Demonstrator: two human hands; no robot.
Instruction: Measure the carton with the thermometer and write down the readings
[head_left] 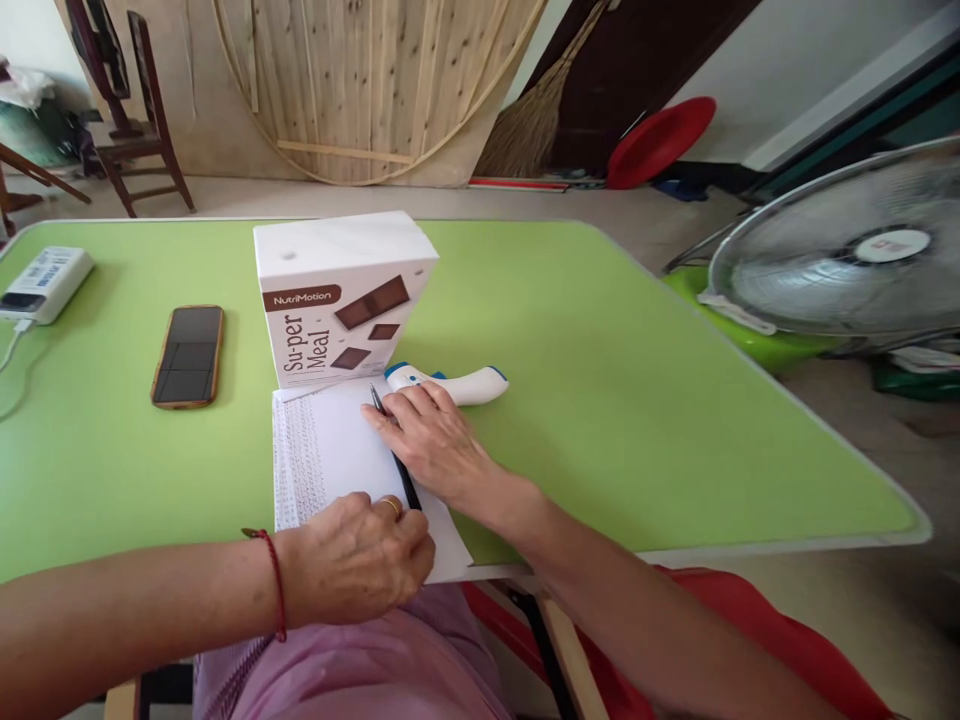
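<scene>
My left hand [367, 555] is closed, knuckles up, over the near edge of a white paper sheet [352, 440]. What its fingers hold is hidden; the lower end of a black pen [405, 480] meets it. My right hand [435, 440] lies palm down on the paper, fingers stretched forward, thumb across the pen near its silver tip. Just past those fingers is a white and blue infrared thermometer [472, 386]. Rows of handwriting fill the paper's left side. A white Su-per Meal box [337, 300] stands upright at the paper's far edge.
To the left on the green table [600, 400] lie a phone [189, 355] and a white power bank [49, 285] with a cable. A large fan [840, 240] stands off the right side. Behind are a wooden chair [139, 140], a broom [532, 120] and a red basin [660, 140].
</scene>
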